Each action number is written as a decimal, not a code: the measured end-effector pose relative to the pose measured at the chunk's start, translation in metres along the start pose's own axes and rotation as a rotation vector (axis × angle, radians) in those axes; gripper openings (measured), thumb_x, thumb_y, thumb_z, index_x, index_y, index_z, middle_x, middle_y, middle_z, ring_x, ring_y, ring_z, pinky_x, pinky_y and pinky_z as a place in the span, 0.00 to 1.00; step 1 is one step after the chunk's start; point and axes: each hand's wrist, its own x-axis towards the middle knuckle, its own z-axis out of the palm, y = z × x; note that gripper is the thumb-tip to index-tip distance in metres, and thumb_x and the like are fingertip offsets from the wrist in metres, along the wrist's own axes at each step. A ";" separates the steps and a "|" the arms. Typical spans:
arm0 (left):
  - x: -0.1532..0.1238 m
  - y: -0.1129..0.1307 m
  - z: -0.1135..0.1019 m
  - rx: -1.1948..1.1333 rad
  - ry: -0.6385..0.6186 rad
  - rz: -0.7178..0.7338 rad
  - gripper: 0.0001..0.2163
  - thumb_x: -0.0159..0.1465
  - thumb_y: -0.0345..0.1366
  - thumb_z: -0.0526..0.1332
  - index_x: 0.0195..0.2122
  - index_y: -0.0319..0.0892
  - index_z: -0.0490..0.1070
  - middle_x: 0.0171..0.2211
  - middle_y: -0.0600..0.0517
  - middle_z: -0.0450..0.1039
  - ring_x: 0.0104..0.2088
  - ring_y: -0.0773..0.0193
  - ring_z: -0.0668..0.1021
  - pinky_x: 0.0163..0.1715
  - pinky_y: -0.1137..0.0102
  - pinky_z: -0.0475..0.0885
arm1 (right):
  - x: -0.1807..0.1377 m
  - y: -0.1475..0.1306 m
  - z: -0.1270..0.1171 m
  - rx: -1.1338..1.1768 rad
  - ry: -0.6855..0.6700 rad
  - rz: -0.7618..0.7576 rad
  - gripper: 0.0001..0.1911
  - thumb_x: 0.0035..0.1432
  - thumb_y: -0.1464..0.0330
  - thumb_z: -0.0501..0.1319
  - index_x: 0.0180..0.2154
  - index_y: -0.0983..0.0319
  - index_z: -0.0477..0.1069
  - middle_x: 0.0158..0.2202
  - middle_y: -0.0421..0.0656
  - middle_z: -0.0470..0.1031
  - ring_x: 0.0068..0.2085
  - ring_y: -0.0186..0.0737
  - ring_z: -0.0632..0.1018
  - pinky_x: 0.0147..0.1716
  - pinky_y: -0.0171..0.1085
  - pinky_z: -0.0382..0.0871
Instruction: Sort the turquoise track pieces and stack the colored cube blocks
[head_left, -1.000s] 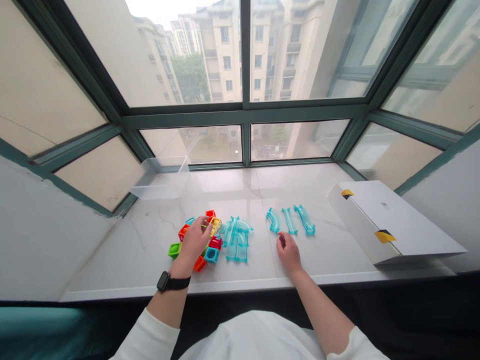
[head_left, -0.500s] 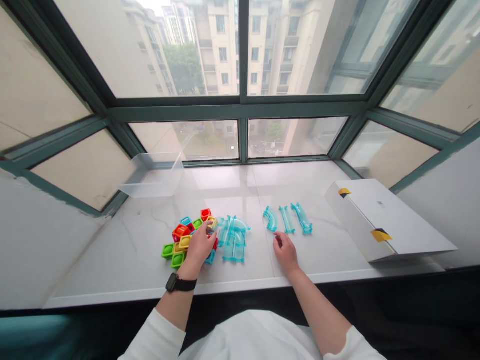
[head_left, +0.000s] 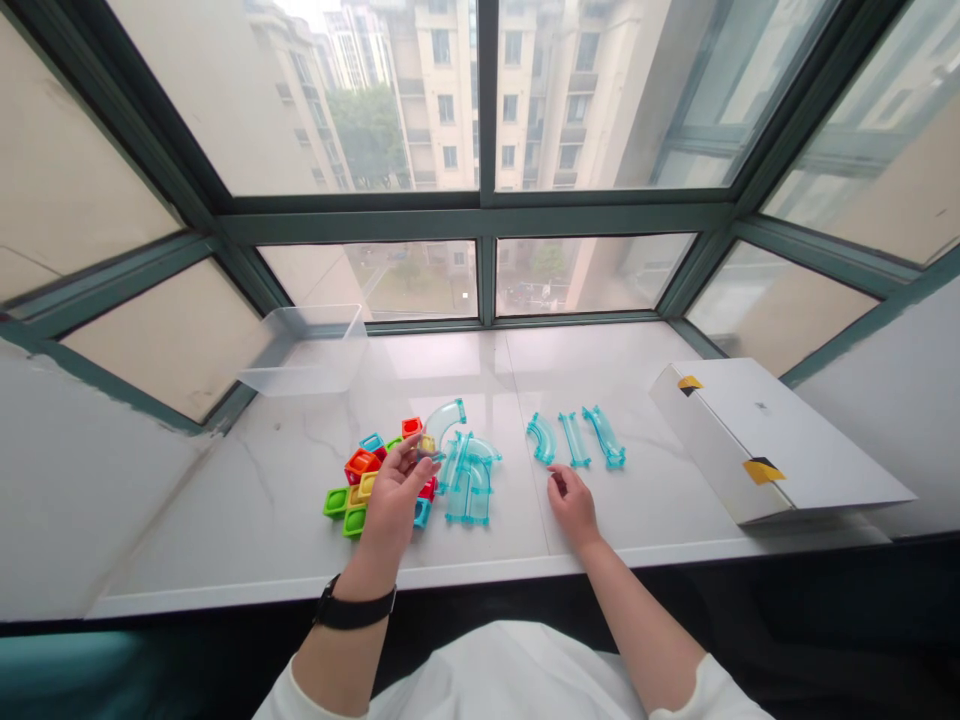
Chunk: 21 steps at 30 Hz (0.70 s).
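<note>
Pinched in my left hand is a clear blue curved track piece, raised above the pile. Under and around that hand lie several colored blocks in red, yellow, green and blue. Just right of them is a cluster of clear blue track pieces, lying overlapped. My right hand rests on the sill with curled fingers; whether they hold anything is hidden. Beyond it lie three separate track pieces: a short curve, a narrow straight one and a longer one.
A clear plastic bin stands at the back left by the window. At the right is a white box with yellow-and-black tabs. The white sill ends in a front edge near my body, and window frames border its back.
My left hand has turned and lifted a curved track piece up from beside the blocks and the cluster. My right hand has stayed in place.
</note>
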 end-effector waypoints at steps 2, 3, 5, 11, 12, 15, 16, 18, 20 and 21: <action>-0.009 0.001 0.012 -0.224 -0.061 -0.126 0.23 0.61 0.36 0.74 0.56 0.43 0.75 0.46 0.49 0.80 0.47 0.63 0.83 0.53 0.66 0.80 | 0.000 -0.005 -0.002 0.047 0.003 0.030 0.16 0.65 0.61 0.56 0.45 0.61 0.77 0.42 0.49 0.81 0.39 0.47 0.80 0.44 0.45 0.74; -0.013 0.001 0.019 -0.318 -0.091 -0.201 0.20 0.62 0.33 0.73 0.56 0.42 0.76 0.46 0.49 0.80 0.45 0.65 0.84 0.52 0.68 0.81 | 0.000 -0.011 -0.003 0.083 0.001 0.048 0.16 0.65 0.60 0.57 0.45 0.61 0.77 0.41 0.49 0.81 0.39 0.47 0.80 0.44 0.45 0.75; -0.022 -0.001 0.033 -0.462 -0.131 -0.361 0.15 0.65 0.29 0.69 0.54 0.40 0.77 0.46 0.48 0.81 0.43 0.66 0.84 0.51 0.70 0.82 | 0.001 -0.027 -0.006 0.191 -0.025 0.084 0.16 0.65 0.58 0.59 0.45 0.61 0.78 0.40 0.48 0.81 0.39 0.47 0.80 0.43 0.45 0.75; -0.042 -0.011 0.072 -0.641 -0.186 -0.790 0.11 0.74 0.27 0.57 0.54 0.34 0.75 0.42 0.43 0.82 0.40 0.67 0.85 0.46 0.74 0.83 | 0.010 -0.107 -0.027 0.704 -0.305 0.059 0.26 0.69 0.53 0.61 0.63 0.55 0.71 0.53 0.48 0.79 0.50 0.45 0.80 0.47 0.44 0.77; -0.045 -0.013 0.076 -0.650 -0.197 -0.842 0.11 0.75 0.27 0.56 0.53 0.33 0.75 0.42 0.43 0.82 0.40 0.67 0.85 0.45 0.74 0.83 | 0.012 -0.117 -0.031 0.751 -0.339 0.060 0.26 0.68 0.53 0.63 0.63 0.54 0.71 0.54 0.48 0.78 0.52 0.45 0.79 0.51 0.45 0.76; -0.050 -0.017 0.084 -0.666 -0.229 -0.939 0.10 0.75 0.27 0.55 0.49 0.33 0.75 0.40 0.43 0.81 0.36 0.68 0.85 0.41 0.77 0.83 | 0.014 -0.133 -0.039 0.836 -0.427 0.132 0.26 0.63 0.54 0.69 0.60 0.53 0.75 0.52 0.46 0.80 0.51 0.45 0.80 0.52 0.45 0.76; -0.052 -0.019 0.085 -0.667 -0.242 -0.956 0.09 0.75 0.27 0.55 0.47 0.32 0.76 0.38 0.44 0.80 0.34 0.69 0.84 0.39 0.78 0.82 | 0.014 -0.135 -0.039 0.852 -0.452 0.167 0.27 0.60 0.54 0.71 0.58 0.54 0.76 0.49 0.45 0.81 0.47 0.43 0.81 0.49 0.44 0.77; -0.054 -0.023 0.086 -0.656 -0.282 -0.991 0.08 0.75 0.27 0.56 0.44 0.33 0.76 0.35 0.46 0.78 0.31 0.71 0.82 0.36 0.80 0.81 | 0.012 -0.135 -0.039 0.861 -0.493 0.237 0.26 0.57 0.54 0.74 0.54 0.56 0.78 0.40 0.42 0.81 0.38 0.40 0.80 0.41 0.42 0.77; -0.056 -0.026 0.086 -0.612 -0.317 -1.027 0.07 0.74 0.27 0.57 0.42 0.32 0.75 0.33 0.48 0.77 0.28 0.73 0.80 0.33 0.81 0.79 | 0.010 -0.133 -0.038 0.848 -0.504 0.290 0.22 0.55 0.54 0.75 0.46 0.59 0.80 0.34 0.41 0.79 0.33 0.38 0.78 0.37 0.40 0.75; -0.057 -0.028 0.086 -0.573 -0.327 -1.034 0.07 0.74 0.27 0.57 0.42 0.33 0.75 0.33 0.47 0.77 0.28 0.73 0.79 0.32 0.80 0.78 | 0.009 -0.132 -0.038 0.837 -0.499 0.307 0.20 0.54 0.53 0.75 0.42 0.60 0.80 0.32 0.40 0.79 0.33 0.39 0.78 0.36 0.40 0.75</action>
